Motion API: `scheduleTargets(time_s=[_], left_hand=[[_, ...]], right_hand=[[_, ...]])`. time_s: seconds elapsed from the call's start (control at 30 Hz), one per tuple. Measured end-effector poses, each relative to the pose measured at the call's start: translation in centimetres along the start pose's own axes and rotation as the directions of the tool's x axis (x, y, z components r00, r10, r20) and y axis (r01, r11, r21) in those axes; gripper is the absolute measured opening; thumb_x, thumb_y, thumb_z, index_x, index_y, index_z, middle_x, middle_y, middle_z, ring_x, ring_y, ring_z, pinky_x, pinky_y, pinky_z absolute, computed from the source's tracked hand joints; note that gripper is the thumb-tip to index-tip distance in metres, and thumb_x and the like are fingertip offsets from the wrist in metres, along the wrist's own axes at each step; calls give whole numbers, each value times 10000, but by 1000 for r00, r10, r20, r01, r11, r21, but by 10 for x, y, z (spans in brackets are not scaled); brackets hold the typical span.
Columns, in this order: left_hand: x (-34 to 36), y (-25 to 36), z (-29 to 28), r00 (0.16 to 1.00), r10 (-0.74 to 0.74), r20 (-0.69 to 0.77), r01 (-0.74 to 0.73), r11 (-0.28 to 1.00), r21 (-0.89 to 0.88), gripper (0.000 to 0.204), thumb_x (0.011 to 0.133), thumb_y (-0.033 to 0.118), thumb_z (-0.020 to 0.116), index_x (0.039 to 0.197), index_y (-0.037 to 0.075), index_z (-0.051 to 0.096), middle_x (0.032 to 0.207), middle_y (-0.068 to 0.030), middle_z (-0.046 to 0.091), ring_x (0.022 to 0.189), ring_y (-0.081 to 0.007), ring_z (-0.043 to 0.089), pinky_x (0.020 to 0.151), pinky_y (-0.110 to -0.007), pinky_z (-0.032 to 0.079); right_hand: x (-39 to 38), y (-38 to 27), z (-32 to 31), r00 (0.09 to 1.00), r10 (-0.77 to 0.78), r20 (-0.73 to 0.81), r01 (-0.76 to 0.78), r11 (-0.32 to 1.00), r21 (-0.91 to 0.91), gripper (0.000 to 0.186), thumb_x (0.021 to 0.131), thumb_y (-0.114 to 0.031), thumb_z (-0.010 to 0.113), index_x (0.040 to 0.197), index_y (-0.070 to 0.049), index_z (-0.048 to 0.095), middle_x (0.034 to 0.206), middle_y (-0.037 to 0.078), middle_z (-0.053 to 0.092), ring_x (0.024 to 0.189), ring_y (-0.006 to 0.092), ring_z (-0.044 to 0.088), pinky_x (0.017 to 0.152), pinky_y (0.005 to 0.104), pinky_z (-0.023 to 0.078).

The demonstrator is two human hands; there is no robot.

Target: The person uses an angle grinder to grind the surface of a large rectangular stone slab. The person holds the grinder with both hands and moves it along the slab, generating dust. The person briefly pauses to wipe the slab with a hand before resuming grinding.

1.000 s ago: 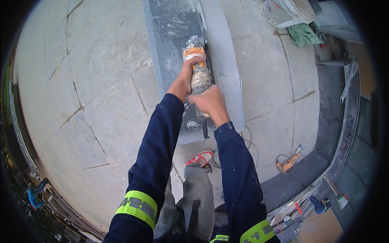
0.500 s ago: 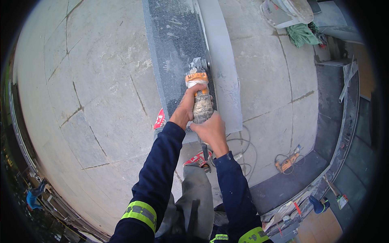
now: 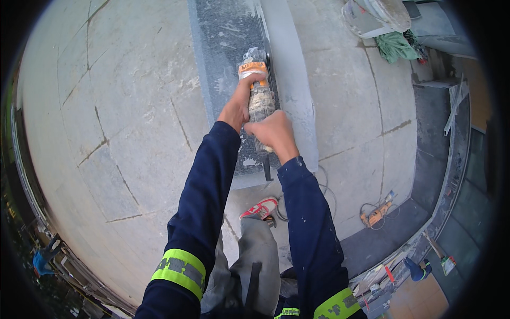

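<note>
An angle grinder, orange and grey and caked with pale dust, is held in both hands over a long dark stone slab. My left hand wraps round the body just behind the orange collar. Closed on the rear of the body is my right hand, its thumb pointing left. The grinder's disc shows edge-on at the right of its head, along a narrow pale line on the slab. Whether the disc touches the stone cannot be made out. A pale grey strip runs along the slab's right side.
Below the slab is my red and white shoe, with a dark cable looping nearby. Another orange power tool lies at the right. A dusty white bucket and green cloth are at the upper right. A distant person appears at lower left.
Both hands and the grinder have moved away from me along the slab, up the picture and slightly left. My left shoe, visible beside the slab before, is now hidden.
</note>
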State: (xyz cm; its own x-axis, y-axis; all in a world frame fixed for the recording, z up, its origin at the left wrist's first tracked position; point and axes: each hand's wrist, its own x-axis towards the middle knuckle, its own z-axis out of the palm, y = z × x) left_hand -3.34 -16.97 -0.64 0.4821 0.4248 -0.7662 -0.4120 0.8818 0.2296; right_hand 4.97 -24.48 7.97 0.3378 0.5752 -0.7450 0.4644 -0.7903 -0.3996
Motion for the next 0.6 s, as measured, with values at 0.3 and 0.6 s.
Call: scheduleTargets(time_s=[0.3, 0.6], left_hand=[[-40, -58, -9, 999, -19, -28, 19, 1000, -20, 403, 779, 311, 656, 1040, 26, 542, 775, -141, 630, 631, -270, 653, 619, -402, 578], [-47, -75, -14, 1000, -8, 11, 8, 1000, -13, 429, 769, 318, 663, 1052, 24, 535, 780, -144, 629, 630, -271, 649, 621, -411, 575]], right_hand=[[-50, 46, 13, 999, 30, -19, -30, 1000, -9, 565, 578, -254, 793, 983, 92, 607, 923, 231, 690, 855, 334, 698, 749, 385, 541], [-65, 62, 16, 999, 33, -32, -34, 999, -19, 606, 591, -264, 791, 1027, 98, 579, 948, 238, 684, 878, 345, 692, 767, 385, 540]])
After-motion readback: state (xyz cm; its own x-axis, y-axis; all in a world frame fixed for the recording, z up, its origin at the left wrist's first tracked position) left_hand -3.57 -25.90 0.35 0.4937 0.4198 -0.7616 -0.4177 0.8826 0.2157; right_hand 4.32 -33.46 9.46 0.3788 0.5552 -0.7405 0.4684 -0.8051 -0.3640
